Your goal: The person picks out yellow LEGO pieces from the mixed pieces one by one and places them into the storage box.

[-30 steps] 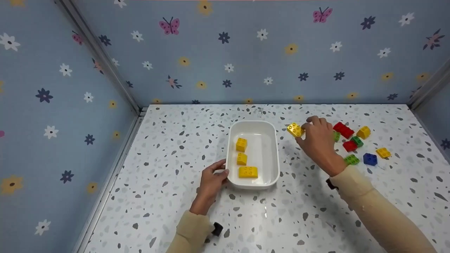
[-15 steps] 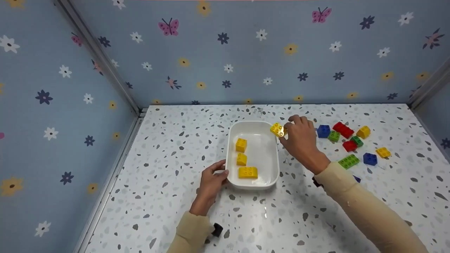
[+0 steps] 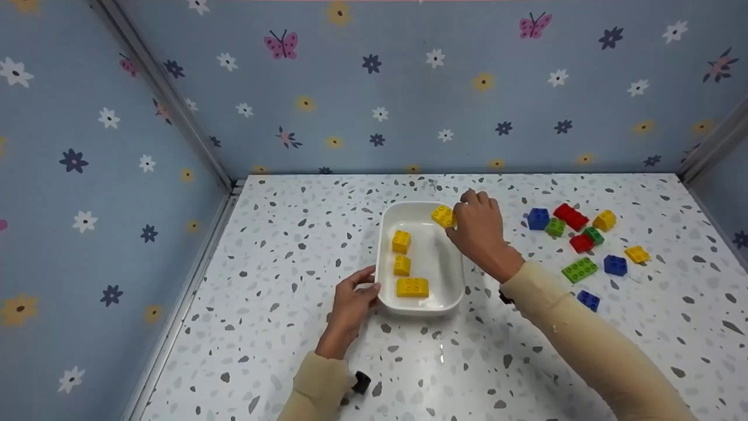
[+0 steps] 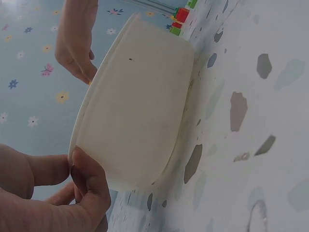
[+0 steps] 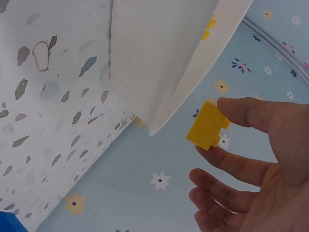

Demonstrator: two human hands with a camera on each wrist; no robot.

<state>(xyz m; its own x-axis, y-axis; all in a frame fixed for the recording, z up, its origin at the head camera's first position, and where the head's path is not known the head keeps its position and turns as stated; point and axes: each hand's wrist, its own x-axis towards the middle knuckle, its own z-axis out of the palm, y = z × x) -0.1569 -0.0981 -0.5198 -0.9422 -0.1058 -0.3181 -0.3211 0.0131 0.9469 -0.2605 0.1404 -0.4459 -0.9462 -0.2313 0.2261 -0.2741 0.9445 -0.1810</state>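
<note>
My right hand (image 3: 480, 233) pinches a yellow toy brick (image 3: 443, 216) between thumb and a finger, over the far right part of a white plastic tub (image 3: 459, 280). In the right wrist view that yellow brick (image 5: 207, 125) hangs beside the tub's rim, its studs facing the palm. My left hand (image 3: 352, 298) grips the tub's near left rim; in the left wrist view, thumb and fingers (image 4: 91, 183) pinch the rim from both sides. Inside the tub, along its left side, lie a yellow brick (image 3: 401, 241), another yellow brick (image 3: 401, 265) and a longer yellow brick (image 3: 412, 287).
Loose bricks lie on the speckled table right of the tub: a blue one (image 3: 538, 218), a red one (image 3: 571, 217), a long green one (image 3: 579, 269), a flat yellow one (image 3: 637, 254) and several more. Flower-patterned panels (image 3: 409, 88) rise behind and at the sides.
My right hand has moved left with the yellow brick, from the table beside the tub to above it. My left hand and the tub have stayed put.
</note>
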